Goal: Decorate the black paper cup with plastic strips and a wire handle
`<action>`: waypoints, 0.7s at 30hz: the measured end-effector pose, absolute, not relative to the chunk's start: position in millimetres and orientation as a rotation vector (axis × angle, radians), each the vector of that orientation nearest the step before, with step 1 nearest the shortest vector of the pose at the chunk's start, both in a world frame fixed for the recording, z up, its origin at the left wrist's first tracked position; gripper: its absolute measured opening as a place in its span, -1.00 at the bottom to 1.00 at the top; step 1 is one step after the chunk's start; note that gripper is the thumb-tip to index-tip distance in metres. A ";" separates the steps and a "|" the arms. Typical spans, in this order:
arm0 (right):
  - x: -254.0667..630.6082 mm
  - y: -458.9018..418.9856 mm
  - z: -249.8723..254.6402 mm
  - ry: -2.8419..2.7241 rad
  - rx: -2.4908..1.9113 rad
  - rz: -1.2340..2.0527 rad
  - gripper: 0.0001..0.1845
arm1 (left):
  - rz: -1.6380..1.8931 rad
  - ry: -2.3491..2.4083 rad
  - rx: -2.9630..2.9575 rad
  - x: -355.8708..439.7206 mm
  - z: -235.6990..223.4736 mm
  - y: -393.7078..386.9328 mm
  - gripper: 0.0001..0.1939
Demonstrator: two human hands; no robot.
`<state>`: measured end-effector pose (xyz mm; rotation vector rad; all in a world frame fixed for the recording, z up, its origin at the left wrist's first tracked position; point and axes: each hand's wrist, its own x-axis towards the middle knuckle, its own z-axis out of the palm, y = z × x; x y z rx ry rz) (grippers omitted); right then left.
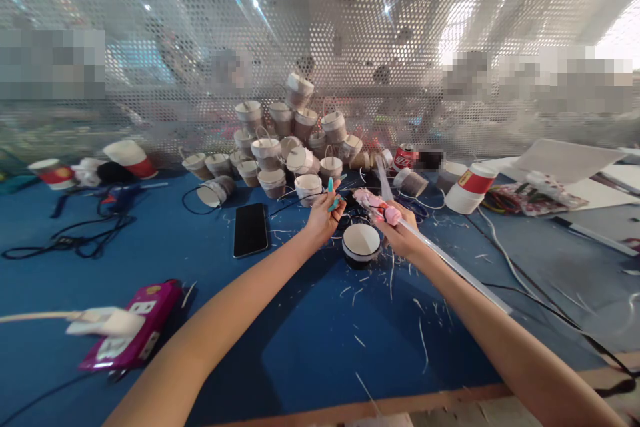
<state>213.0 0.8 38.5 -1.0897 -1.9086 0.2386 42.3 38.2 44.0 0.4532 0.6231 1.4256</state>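
In the middle of the table, my left hand [324,217] has its fingers closed around a small teal-handled tool [331,195]; its working end is too small to make out. My right hand [403,233] grips a pink glue gun [375,205], its nozzle end turned toward the left hand. A long clear glue stick [455,267] trails back from the gun along my right forearm. Between and just below both hands a small round bucket [361,243] stands upright, white inside with a dark outer wall. Neither hand is seen holding it.
Many similar small buckets [272,181] are piled behind my hands against a perforated metal screen [320,27]. A black phone [251,230] lies left, near a purple power strip [133,327]. Paper cups [470,188], a cola can [404,159], cables and white scraps surround the work spot.
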 end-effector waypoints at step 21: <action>230.2 -11.1 64.2 -1.944 -1.523 0.234 -0.78 | 1.448 0.590 0.655 30.7 44.4 47.8 -0.78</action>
